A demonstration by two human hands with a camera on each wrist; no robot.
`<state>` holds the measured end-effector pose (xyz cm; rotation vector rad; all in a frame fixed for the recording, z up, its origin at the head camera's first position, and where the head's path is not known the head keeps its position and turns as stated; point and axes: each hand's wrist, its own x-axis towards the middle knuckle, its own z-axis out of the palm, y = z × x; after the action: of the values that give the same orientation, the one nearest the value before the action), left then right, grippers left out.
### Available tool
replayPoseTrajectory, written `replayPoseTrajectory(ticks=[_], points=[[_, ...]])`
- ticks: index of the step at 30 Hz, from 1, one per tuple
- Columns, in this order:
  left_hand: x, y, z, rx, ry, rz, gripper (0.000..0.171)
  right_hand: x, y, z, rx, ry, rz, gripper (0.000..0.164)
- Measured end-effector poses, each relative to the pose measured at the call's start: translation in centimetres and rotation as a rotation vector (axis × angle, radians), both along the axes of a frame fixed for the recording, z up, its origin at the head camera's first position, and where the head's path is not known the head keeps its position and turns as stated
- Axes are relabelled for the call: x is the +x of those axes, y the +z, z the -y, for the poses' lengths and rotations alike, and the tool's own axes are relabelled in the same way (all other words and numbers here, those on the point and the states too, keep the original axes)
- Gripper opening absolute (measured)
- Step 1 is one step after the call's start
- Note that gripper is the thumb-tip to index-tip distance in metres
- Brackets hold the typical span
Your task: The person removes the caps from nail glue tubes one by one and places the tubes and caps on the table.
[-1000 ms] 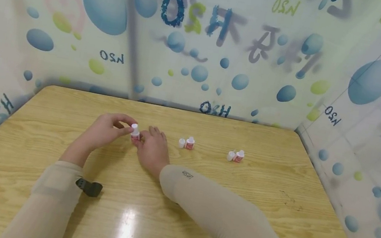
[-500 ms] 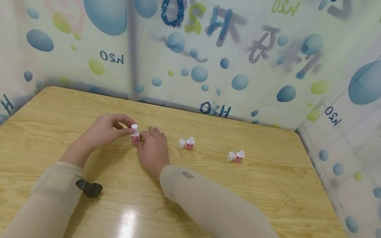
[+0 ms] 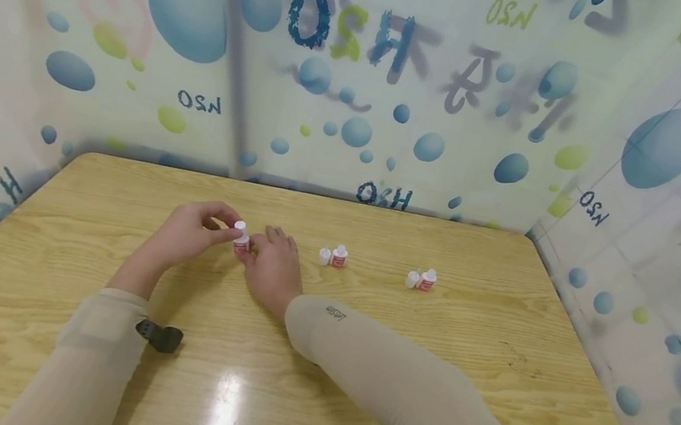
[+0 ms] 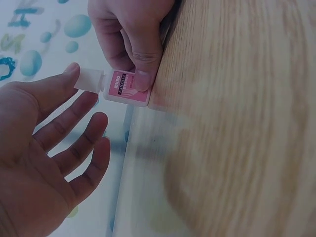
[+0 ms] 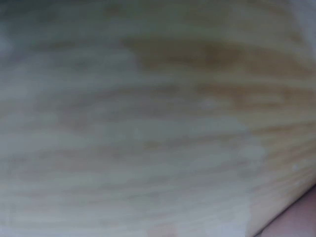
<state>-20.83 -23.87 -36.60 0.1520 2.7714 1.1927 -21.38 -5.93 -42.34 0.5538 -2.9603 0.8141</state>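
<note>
A small white nail glue bottle (image 4: 121,88) with a pink label stands upright on the table, left of the middle in the head view. Its white cap (image 4: 90,80) sits on top. My left hand (image 3: 193,234) pinches the cap between thumb and index finger; its other fingers are loosely bent below, as the left wrist view shows. My right hand (image 3: 274,267) grips the bottle's body low down, its thumb across the label. In the right wrist view only blurred wood and a bit of skin (image 5: 296,217) appear.
To the right on the wooden table (image 3: 424,359) stand a second bottle (image 3: 339,257) with a loose white cap (image 3: 324,256) beside it, and a third bottle (image 3: 427,280) with its cap (image 3: 413,279) alongside. A patterned curtain (image 3: 359,96) rises behind the table.
</note>
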Motion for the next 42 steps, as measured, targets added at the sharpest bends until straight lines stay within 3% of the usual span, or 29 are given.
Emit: replayPoseTrajectory(ticks=[42], points=[[0.03, 0.02, -0.15, -0.004, -0.038, -0.038, 0.04, 0.16, 0.8, -0.22, 0.011, 0.008, 0.028, 0.033]])
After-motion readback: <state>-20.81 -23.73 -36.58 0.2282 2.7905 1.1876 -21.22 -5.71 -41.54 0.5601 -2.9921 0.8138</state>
